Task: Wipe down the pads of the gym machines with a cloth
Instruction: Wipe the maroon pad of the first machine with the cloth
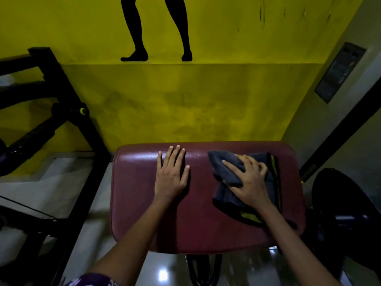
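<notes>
Maroon vinyl seat pad (206, 213) fills lower centre of frame. Right hand (250, 182) grasps a bunched grey cloth (226, 172) at the pad's upper right; left hand (172, 172) rests flat, fingers straight. Wiping under way; the left portion likely needs the next sweep.

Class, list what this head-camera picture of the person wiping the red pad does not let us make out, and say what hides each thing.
- Pad under the cloth: covered, so wiped or not is unknown.
- Right hand palm and cloth grip: hidden by its own back.
- Pad's support: hidden beneath the pad.
- Wall panel: too small and dark to read.
- Painted figure: cut off by the top edge.
- Black frame: cut off at the left edge.
</notes>
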